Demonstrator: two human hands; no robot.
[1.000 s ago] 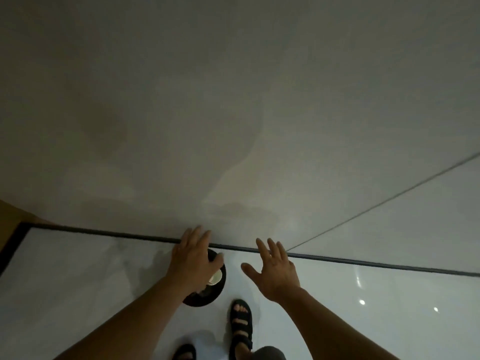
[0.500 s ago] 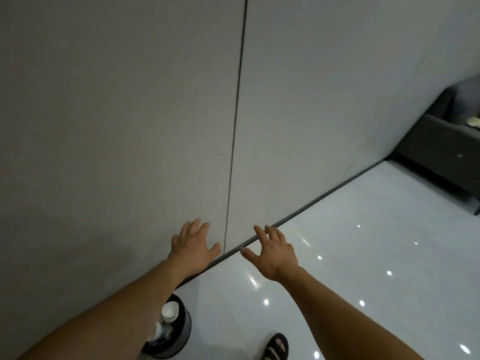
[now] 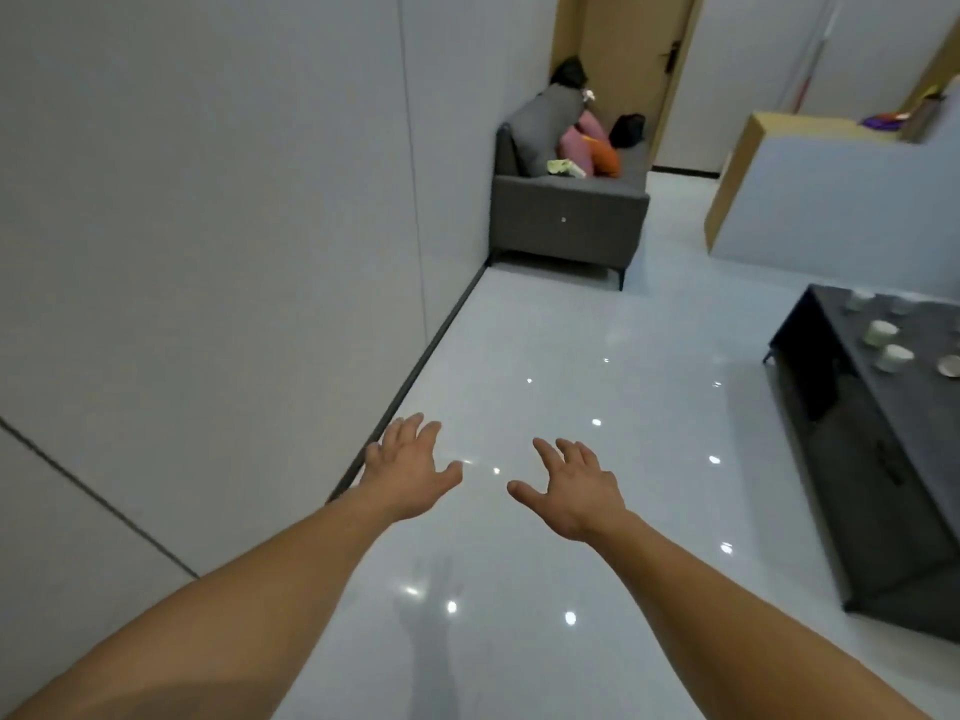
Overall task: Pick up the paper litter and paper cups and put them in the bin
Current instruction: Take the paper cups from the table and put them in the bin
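head view: left hand and right hand hold nothing, fingers spread. paper cups stand on the dark surface off right, nearer the right hand.

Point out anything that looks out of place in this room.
White paper cups sit scattered on the dark low table at right, and a pale crumpled scrap lies on the grey sofa seat beside heaped cushions. The left hand and right hand are empty.
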